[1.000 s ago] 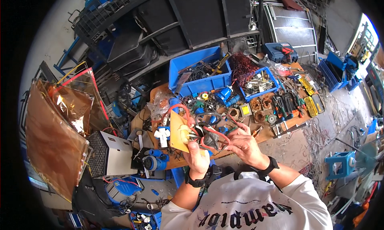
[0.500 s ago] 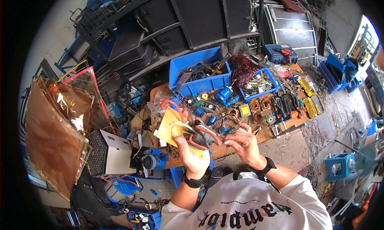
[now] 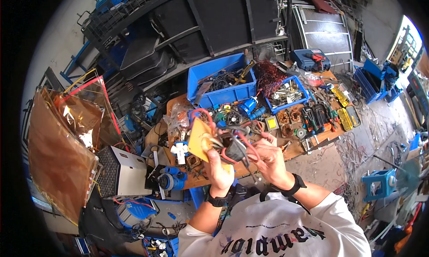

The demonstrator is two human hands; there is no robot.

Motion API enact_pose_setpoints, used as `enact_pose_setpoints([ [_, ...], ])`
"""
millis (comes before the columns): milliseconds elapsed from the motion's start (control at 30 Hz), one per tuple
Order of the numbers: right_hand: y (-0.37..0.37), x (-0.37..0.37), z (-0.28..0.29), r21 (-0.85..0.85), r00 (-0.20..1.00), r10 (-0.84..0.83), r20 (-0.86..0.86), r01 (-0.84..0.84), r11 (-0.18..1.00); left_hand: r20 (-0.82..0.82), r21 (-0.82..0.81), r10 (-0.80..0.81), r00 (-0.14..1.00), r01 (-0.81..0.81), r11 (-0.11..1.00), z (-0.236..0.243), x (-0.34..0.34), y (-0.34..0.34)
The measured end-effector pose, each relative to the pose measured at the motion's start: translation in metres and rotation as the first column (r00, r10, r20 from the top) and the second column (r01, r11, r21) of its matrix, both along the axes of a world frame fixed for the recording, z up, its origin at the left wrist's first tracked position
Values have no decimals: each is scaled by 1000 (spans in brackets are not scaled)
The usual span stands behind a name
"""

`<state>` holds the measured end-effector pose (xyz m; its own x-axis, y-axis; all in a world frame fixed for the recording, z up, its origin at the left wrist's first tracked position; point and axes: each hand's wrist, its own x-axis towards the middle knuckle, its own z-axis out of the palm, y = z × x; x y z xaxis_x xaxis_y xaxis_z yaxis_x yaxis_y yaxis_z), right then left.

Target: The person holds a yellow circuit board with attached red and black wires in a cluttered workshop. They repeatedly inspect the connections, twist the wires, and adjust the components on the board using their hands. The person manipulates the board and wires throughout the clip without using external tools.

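Observation:
My left hand [image 3: 218, 173] is closed around a yellow panel [image 3: 198, 138], held tilted above the workbench. A dark block-shaped part [image 3: 235, 149] sits at the panel's right side, with thick red and dark wires looping around it. My right hand [image 3: 271, 161] is closed in a pinch on the red wires [image 3: 251, 150] right of that block. The exact wire ends between its fingertips are hidden. Below the panel, a white plastic fitting [image 3: 179, 152] rests on the bench left of my left hand.
The wooden workbench [image 3: 192, 182] carries a deep blue crate [image 3: 227, 96] of cables, a shallow blue tray [image 3: 288, 96] of metal pieces, pliers [image 3: 318, 116] and a yellow bit case [image 3: 345, 118]. A blue motor-like part [image 3: 169, 181] lies near left. A blue stool [image 3: 377, 185] stands right.
The yellow panel has been turned and tilted, moving slightly right, so the dark block faces more to the right. My right hand has stayed close, its fingers bunched on the red wires.

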<state>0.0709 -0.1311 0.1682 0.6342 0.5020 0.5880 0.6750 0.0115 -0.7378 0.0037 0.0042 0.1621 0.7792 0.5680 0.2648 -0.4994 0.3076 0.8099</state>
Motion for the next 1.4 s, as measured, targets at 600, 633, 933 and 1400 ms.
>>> enact_pose_setpoints([
  [600,-17,21,42,-84,921,161,-354,-203,976,-5,626,74,997,-55,778,3,6,22],
  [633,-13,20,44,-115,926,154,-345,-204,972,23,699,111,994,-95,708,-2,8,25],
  [933,1,18,38,-142,916,156,-370,-222,965,51,893,204,978,-136,429,-5,6,37],
  [1400,-4,32,33,146,558,332,-760,-351,925,-69,760,300,952,-144,634,-9,4,47],
])
